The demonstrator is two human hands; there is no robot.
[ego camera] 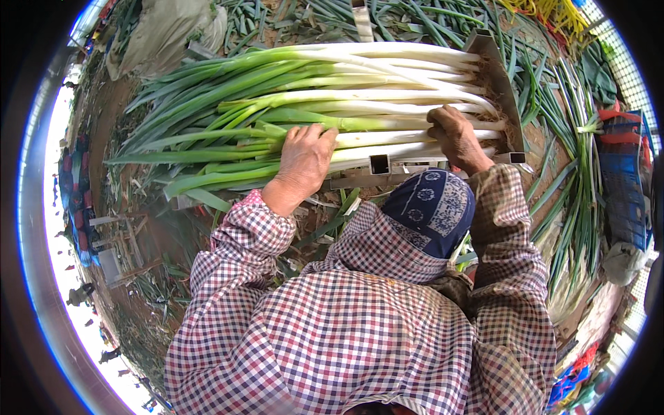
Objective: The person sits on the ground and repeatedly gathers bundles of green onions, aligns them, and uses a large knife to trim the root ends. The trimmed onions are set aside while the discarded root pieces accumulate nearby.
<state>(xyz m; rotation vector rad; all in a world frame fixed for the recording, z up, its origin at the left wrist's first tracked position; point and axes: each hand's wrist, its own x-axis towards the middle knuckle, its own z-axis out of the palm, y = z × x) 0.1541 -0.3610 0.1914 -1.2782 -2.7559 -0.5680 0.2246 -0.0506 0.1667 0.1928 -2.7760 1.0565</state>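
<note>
A thick layer of long green onions (394, 94) lies across a metal rack, green leaves to the left, white shanks and roots to the right. The roots are by an upright metal end plate (500, 67). My left hand (309, 158) is closed over a near stalk where green turns to white. Farther right, my right hand (456, 136) has its fingers curled on the white shanks close to the roots. The same near stalk seems to run between both hands. My palms and the undersides of the fingers are hidden.
A square metal tube end (379, 164) juts from the rack's near side. Loose onion leaves (249, 21) litter the ground beyond. At right are a tied onion bundle (586, 129) and a blue plastic crate (625, 176). A pale sack (168, 36) lies far left.
</note>
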